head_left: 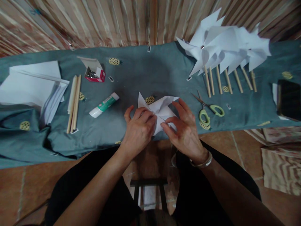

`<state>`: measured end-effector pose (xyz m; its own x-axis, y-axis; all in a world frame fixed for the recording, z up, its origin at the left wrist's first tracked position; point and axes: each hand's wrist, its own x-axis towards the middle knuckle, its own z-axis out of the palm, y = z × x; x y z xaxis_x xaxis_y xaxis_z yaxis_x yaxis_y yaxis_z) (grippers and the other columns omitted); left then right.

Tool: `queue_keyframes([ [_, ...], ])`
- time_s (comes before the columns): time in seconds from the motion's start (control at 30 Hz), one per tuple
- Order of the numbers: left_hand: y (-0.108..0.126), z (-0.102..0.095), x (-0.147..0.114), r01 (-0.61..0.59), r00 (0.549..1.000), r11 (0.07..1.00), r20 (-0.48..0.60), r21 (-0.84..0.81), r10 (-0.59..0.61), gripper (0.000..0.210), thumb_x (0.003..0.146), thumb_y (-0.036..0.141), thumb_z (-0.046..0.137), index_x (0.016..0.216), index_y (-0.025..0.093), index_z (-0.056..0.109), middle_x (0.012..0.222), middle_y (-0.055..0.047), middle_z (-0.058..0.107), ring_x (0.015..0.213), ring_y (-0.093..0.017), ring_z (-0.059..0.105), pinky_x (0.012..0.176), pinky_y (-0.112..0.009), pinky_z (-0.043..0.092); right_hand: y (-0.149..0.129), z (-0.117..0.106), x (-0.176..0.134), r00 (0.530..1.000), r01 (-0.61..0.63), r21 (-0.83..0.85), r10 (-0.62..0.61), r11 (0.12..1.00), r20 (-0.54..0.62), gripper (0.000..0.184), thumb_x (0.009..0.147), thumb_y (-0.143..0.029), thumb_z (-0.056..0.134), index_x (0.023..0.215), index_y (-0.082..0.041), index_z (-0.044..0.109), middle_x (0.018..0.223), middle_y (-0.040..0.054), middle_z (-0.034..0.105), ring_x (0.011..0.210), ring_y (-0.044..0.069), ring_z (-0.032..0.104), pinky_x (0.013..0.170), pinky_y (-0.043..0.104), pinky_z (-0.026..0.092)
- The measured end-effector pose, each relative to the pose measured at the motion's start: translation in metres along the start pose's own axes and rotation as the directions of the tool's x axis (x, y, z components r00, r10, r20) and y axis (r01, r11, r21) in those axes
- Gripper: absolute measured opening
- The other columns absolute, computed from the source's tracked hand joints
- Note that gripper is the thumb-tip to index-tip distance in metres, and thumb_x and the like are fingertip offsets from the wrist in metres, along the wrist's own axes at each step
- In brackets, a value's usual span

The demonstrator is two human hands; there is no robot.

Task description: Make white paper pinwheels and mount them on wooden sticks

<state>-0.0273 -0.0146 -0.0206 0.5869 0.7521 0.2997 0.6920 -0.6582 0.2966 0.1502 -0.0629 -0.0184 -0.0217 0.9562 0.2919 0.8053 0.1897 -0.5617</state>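
A white paper pinwheel (pixel 166 110), partly folded, lies at the near edge of the cloth-covered table. The fingers of my left hand (pixel 139 128) are curled down on its middle, pinning the folded paper there. From the other side, my right hand (pixel 185 133) grips its right part, with thumb and fingers at the edge and a corner of the paper. Folded tips stick up at the upper left and upper right. What lies under my left fingertips is hidden. Right of my right hand are green-handled scissors (pixel 208 110), their blades apart.
A glue stick (pixel 104 105), an open red box of small metal pieces (pixel 96 74), wooden sticks (pixel 74 103) and white paper sheets (pixel 33 81) lie on the left. Several finished pinwheels (pixel 225 47) on sticks rest at the back right. A dark phone-like object (pixel 288 99) sits far right.
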Motion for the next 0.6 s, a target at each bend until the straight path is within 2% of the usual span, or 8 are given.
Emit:
queue_keyframes([
  [0.23, -0.0002, -0.0001, 0.0001, 0.009, 1.000, 1.000, 0.017, -0.013, -0.009, 0.019, 0.096, 0.022, 0.048, 0.097, 0.024, 0.067, 0.105, -0.003, 0.070, 0.111, -0.026, 0.056, 0.111, -0.056, 0.023, 0.0028, 0.0036, 0.0021, 0.999, -0.027, 0.098, 0.030, 0.995, -0.029, 0.011, 0.086, -0.034, 0.066, 0.078, -0.026, 0.064, 0.143, 0.0053, 0.054, 0.143, 0.030, 0.037, 0.113, 0.059, 0.038],
  [0.4, -0.0001, -0.0002, 0.0004, 0.009, 1.000, 1.000, 0.003, -0.023, -0.009, 0.018, 0.095, 0.022, 0.050, 0.098, 0.024, 0.068, 0.105, -0.003, 0.071, 0.110, -0.026, 0.056, 0.110, -0.056, 0.024, 0.0032, 0.0068, 0.0034, 0.997, -0.064, 0.093, 0.068, 0.994, -0.041, 0.012, 0.085, -0.033, 0.065, 0.076, -0.027, 0.064, 0.142, 0.0052, 0.055, 0.143, 0.030, 0.037, 0.113, 0.060, 0.038],
  [0.6, 0.0002, -0.0001, 0.0007, 0.011, 1.000, 0.999, -0.004, -0.031, -0.011, 0.018, 0.095, 0.021, 0.051, 0.102, 0.024, 0.068, 0.104, -0.003, 0.071, 0.111, -0.025, 0.056, 0.109, -0.056, 0.024, 0.0014, 0.0082, 0.0065, 0.994, -0.102, 0.093, 0.106, 0.990, -0.035, 0.013, 0.082, -0.029, 0.068, 0.071, -0.022, 0.064, 0.141, 0.0080, 0.056, 0.142, 0.032, 0.039, 0.114, 0.057, 0.037],
])
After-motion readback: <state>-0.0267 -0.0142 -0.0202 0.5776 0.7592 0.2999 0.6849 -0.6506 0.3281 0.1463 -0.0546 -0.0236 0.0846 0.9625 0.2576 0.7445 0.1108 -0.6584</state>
